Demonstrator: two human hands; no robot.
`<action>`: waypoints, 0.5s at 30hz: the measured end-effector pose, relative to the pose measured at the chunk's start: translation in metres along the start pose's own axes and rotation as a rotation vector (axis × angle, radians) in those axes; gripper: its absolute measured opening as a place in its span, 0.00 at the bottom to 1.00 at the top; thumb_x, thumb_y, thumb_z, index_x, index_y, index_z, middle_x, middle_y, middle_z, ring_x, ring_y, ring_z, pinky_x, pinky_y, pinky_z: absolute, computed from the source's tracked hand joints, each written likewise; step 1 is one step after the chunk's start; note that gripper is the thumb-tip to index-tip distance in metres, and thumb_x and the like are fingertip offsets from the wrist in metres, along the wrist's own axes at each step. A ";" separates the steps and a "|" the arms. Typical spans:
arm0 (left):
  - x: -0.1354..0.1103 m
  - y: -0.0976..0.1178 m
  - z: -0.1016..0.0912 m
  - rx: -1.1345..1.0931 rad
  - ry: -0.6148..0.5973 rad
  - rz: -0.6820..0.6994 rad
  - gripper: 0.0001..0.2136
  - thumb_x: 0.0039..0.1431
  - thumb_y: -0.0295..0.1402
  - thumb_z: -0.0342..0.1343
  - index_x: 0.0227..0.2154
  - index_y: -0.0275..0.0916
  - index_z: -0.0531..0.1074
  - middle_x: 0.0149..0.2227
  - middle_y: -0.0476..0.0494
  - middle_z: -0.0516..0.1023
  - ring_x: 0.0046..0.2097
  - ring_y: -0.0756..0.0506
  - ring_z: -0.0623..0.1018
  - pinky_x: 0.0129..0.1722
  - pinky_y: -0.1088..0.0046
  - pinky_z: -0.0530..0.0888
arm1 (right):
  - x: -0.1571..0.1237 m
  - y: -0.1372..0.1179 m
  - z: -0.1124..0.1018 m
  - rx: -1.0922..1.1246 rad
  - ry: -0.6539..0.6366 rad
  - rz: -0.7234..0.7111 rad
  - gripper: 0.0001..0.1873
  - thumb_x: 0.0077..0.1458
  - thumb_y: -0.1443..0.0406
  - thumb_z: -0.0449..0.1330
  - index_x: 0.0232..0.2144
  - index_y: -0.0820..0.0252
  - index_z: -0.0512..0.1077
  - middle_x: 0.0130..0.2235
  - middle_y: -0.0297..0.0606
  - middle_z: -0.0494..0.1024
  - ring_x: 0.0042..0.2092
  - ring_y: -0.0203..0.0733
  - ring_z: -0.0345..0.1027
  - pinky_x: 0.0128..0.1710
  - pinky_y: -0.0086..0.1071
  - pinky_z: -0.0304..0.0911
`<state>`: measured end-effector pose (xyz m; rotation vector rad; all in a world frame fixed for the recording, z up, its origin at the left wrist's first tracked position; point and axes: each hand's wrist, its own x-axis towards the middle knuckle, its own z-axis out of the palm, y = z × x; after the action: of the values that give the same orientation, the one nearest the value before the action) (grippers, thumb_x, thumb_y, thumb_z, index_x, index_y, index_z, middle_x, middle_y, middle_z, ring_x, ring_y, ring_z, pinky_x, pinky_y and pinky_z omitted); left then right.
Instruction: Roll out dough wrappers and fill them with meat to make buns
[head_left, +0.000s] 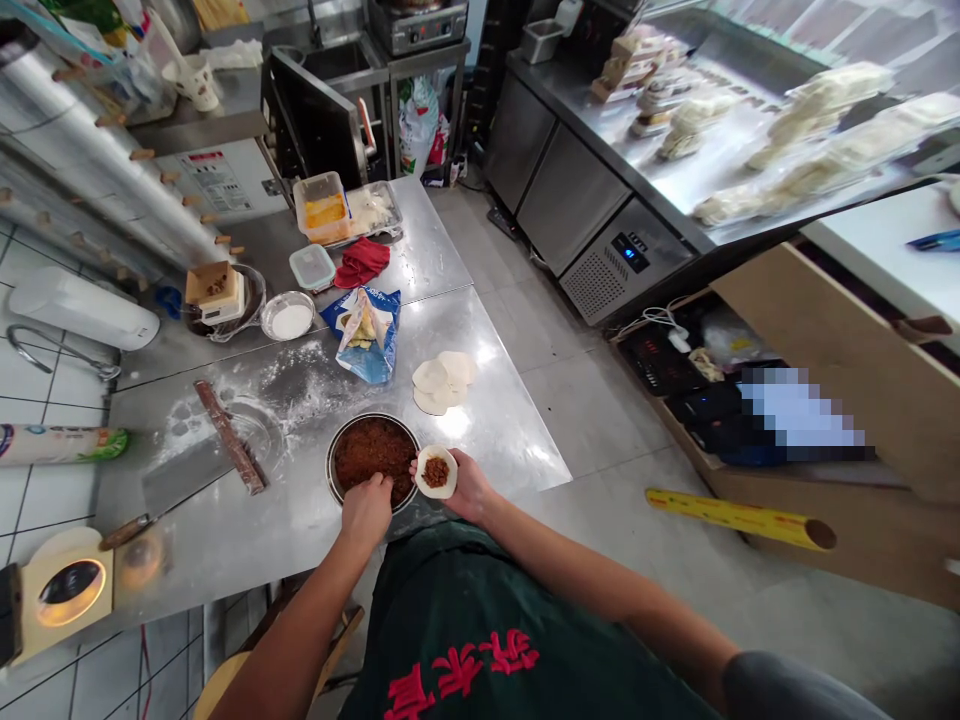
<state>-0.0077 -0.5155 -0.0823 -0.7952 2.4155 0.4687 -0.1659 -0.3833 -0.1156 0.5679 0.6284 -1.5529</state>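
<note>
A round metal bowl of dark reddish-brown minced filling stands near the table's front edge. Over its near side, my left hand is closed, fingers curled down at the filling. Whatever they pinch is hidden by the hand. To the right of the bowl, my right hand holds a round white dough wrapper on its fingers. A clump of the same filling lies in the wrapper's middle. Beyond it, several flat dough wrappers overlap on the steel table.
On the floured table lie a rolling pin and a broad-bladed knife. Behind are a blue bag, a flour bowl, a red cloth and plastic tubs. A yellow tube juts out at right.
</note>
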 end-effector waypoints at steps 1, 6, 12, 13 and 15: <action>0.001 0.001 0.001 -0.021 -0.013 0.010 0.17 0.67 0.25 0.44 0.48 0.39 0.78 0.47 0.37 0.79 0.46 0.42 0.81 0.46 0.67 0.73 | 0.001 0.001 -0.001 0.004 0.005 -0.008 0.18 0.56 0.61 0.53 0.43 0.64 0.75 0.38 0.49 0.82 0.41 0.49 0.78 0.46 0.41 0.74; 0.006 -0.004 -0.002 -0.171 -0.048 0.012 0.17 0.69 0.31 0.46 0.44 0.43 0.82 0.47 0.38 0.83 0.49 0.41 0.81 0.50 0.66 0.72 | 0.001 0.003 0.000 0.011 -0.005 -0.047 0.17 0.56 0.61 0.53 0.42 0.63 0.76 0.39 0.48 0.83 0.42 0.50 0.78 0.47 0.44 0.73; 0.010 -0.030 -0.020 -0.429 -0.107 0.030 0.14 0.64 0.32 0.53 0.43 0.44 0.84 0.42 0.43 0.86 0.46 0.45 0.82 0.48 0.73 0.71 | -0.005 -0.004 0.003 -0.005 0.000 -0.074 0.21 0.61 0.55 0.54 0.42 0.65 0.76 0.39 0.48 0.83 0.40 0.49 0.77 0.47 0.43 0.72; 0.010 -0.034 -0.023 -0.473 -0.116 0.032 0.14 0.64 0.32 0.53 0.42 0.43 0.84 0.39 0.44 0.87 0.43 0.46 0.82 0.45 0.73 0.72 | -0.005 -0.007 0.003 -0.002 0.005 -0.084 0.21 0.61 0.54 0.54 0.42 0.65 0.76 0.39 0.48 0.83 0.40 0.48 0.77 0.47 0.42 0.72; 0.009 -0.042 -0.028 -0.550 -0.124 0.023 0.15 0.64 0.35 0.52 0.43 0.40 0.84 0.35 0.44 0.86 0.35 0.48 0.81 0.38 0.74 0.71 | -0.003 -0.011 0.006 0.002 0.034 -0.114 0.21 0.61 0.54 0.54 0.42 0.65 0.76 0.38 0.47 0.82 0.40 0.47 0.77 0.45 0.40 0.72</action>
<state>0.0018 -0.5645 -0.0719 -0.9263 2.1991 1.1857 -0.1769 -0.3850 -0.1085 0.5686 0.6950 -1.6532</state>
